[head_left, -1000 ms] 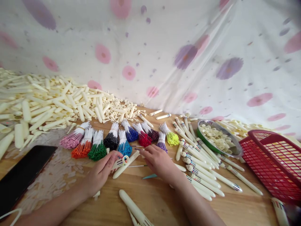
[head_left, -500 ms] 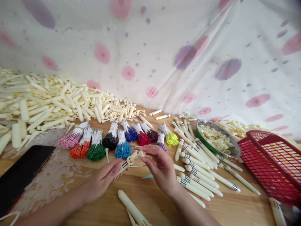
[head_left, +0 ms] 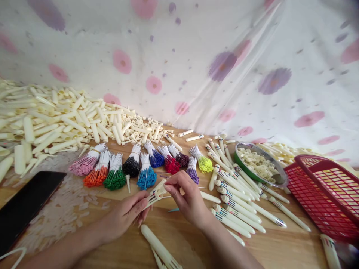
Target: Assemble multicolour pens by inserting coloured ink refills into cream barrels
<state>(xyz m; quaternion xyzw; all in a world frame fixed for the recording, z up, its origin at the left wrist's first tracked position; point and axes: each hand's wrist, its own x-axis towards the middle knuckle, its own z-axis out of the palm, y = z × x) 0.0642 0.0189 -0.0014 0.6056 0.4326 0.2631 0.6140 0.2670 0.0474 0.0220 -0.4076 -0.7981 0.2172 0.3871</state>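
Note:
My left hand (head_left: 127,215) is closed around a cream multicolour pen barrel (head_left: 153,196), its slotted end tilted up to the right, with dark and coloured sliders in the slots. At that end, my right hand (head_left: 187,198) pinches a small cream pen part (head_left: 162,185), its thumb and forefinger partly covering it. Just beyond my hands stand bundles of ink refills, among them a light blue bundle (head_left: 146,173), a purple bundle (head_left: 192,170) and a green bundle (head_left: 114,175). Below my hands lies another cream pen barrel (head_left: 158,244).
A heap of cream pen barrels (head_left: 50,119) fills the back left. Several multicolour pens (head_left: 238,205) lie at the right, beside a metal bowl (head_left: 282,175) of cream parts and a red plastic basket (head_left: 322,201). A black phone (head_left: 28,205) lies at the left, near small clear pieces (head_left: 64,198).
My right fingers have moved slightly left, closer to the barrel's slotted end, with the small part. My left hand has shifted slightly, and its fingers show more below the barrel.

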